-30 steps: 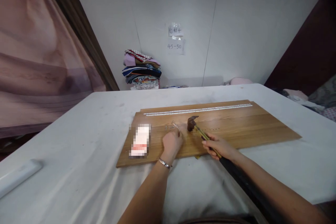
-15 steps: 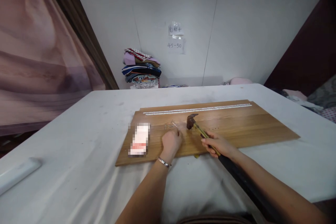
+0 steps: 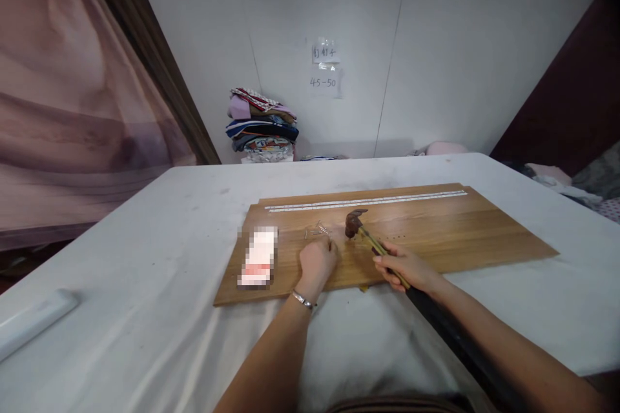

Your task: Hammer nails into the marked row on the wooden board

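Note:
A claw hammer (image 3: 367,237) with a rusty brown head is in my right hand (image 3: 404,266), whose fingers wrap round its shaft; the dark grip runs back under my forearm. The hammer's head is over the middle of a wood-grain board (image 3: 465,232). My left hand (image 3: 317,264) is closed on the board, left of the hammer head, fingertips bent down. Whatever those fingers hold, if anything, is hidden. Just beyond them is a loose group of several nails (image 3: 318,229). A row of small dark dots marks the board right of the hammer head.
A pixelated white and red phone-like thing (image 3: 259,258) lies on the board's left part. Two white measuring strips (image 3: 363,202) run along its far edge. The board rests on a white-covered table (image 3: 145,258). At far left is a white object (image 3: 39,319); folded cloths (image 3: 264,129) stand behind.

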The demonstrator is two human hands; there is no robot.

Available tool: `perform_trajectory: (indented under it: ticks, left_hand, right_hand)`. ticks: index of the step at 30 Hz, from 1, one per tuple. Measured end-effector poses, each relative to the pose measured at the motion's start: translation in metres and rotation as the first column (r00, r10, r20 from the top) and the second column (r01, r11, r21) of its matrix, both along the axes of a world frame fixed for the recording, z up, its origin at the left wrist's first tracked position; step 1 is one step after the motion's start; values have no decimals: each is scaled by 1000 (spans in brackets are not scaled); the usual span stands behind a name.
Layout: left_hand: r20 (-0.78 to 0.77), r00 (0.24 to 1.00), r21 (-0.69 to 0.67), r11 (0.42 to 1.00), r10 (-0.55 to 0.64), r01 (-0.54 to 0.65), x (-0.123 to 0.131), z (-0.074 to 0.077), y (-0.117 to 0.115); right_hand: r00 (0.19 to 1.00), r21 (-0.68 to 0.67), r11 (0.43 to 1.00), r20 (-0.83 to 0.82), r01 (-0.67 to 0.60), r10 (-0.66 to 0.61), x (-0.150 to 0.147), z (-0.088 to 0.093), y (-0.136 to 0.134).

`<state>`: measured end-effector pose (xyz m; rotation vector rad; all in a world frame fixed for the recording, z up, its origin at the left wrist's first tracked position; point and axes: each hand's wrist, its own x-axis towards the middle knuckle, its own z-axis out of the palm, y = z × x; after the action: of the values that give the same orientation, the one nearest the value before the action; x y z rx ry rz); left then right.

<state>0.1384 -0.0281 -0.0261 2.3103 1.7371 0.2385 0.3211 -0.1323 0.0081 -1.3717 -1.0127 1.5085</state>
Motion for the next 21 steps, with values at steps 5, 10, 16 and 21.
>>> perform_trajectory:
  ticks: [5,10,16,21]
  left_hand:
    - [2,1000,20,1000,2,-2,0,-1,0]
    - [12,1000,20,1000,-1,1,0,-2,-1]
    - [2,1000,4,1000,0,0,0,-1,-1]
    - [-14,1000,0,1000,-2,2,0,-2,-1]
  right_hand:
    - [1000,4,1000,-1,-23,23,-2,-5,0]
    - [1000,-1,1000,13,-15,15,-2,-6,1]
    - [1000,27,999,12,-21,21,0,-5,2]
    - [1000,15,1000,19,-25,25,-1,-10,3]
